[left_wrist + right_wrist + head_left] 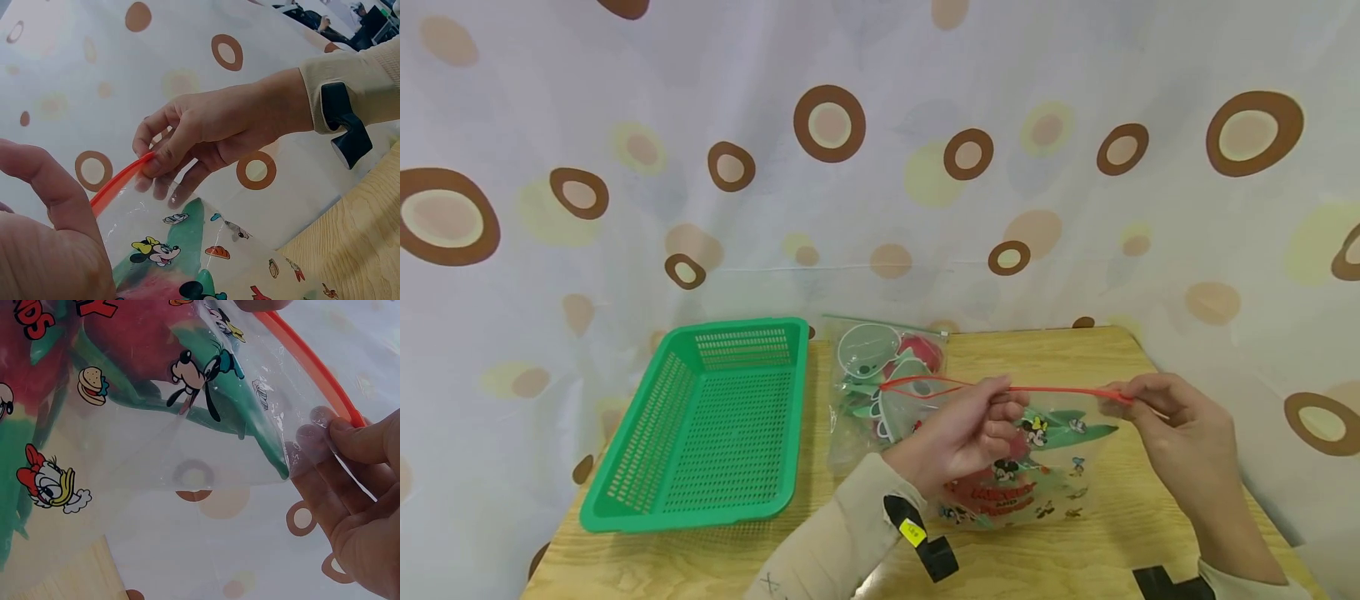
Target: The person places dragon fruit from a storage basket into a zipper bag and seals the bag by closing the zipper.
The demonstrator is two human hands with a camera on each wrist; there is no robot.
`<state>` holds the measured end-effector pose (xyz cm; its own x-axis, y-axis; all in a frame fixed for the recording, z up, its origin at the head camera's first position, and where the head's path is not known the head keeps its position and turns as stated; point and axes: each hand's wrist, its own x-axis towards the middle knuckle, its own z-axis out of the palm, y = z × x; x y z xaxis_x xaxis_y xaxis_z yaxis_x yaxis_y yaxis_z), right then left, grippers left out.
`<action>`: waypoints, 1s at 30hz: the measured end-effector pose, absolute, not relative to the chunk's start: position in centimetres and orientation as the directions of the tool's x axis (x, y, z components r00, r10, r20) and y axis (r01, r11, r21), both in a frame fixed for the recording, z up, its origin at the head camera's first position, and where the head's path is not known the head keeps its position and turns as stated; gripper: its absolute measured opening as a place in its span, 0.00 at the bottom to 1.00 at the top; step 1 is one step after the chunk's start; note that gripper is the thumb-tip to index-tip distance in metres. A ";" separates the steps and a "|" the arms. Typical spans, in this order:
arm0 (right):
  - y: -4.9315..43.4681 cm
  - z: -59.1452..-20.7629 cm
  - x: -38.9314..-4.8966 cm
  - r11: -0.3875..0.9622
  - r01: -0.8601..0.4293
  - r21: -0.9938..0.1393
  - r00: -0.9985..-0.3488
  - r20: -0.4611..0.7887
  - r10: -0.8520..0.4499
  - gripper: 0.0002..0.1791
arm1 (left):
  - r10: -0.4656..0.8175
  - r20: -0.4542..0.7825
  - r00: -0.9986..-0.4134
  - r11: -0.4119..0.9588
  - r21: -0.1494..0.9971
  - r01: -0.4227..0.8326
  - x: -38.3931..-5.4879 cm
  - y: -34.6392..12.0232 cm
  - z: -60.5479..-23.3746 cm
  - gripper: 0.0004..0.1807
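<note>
A clear zip bag [1075,454] with a red zip strip [1060,389] and printed cartoon characters is held up over the wooden table. Green and red pieces show through its plastic. My left hand [966,437] pinches the strip near its middle; left of that hand, the strip's two edges bow apart into a narrow loop. At the strip's right end, my right hand [1187,437] grips it between thumb and fingers. The right wrist view shows that thumb [369,437] on the red strip, with fingers behind the plastic.
On the left of the wooden table [1037,354] stands a green perforated basket [801,400]. Another clear zip bag [842,442], with green, white and red pieces inside, lies behind the left hand. A dotted white curtain [880,200] hangs behind the table.
</note>
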<state>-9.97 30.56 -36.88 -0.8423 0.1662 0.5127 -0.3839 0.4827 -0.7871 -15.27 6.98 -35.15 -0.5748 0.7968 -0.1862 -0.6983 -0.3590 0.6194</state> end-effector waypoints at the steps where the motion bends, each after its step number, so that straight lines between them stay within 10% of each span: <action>1: 30.6 -36.9 -10.0 0.478 -0.384 -0.790 -0.843 0.511 0.166 0.05 | 0.794 -0.189 -0.578 -0.358 0.623 -0.696 -15.2 6.8 -35.2 0.18; 30: 30.9 -37.1 -10.0 0.473 -0.362 -0.803 -0.853 0.490 0.179 0.05 | 0.805 -0.175 -0.567 -0.368 0.601 -0.709 -14.9 2.9 -35.5 0.19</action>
<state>-9.99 30.93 -37.09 -0.8530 0.1794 0.4902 -0.3622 0.4728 -0.8033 -14.91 2.92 -35.51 -0.5666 0.8053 -0.1747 -0.7090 -0.3684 0.6013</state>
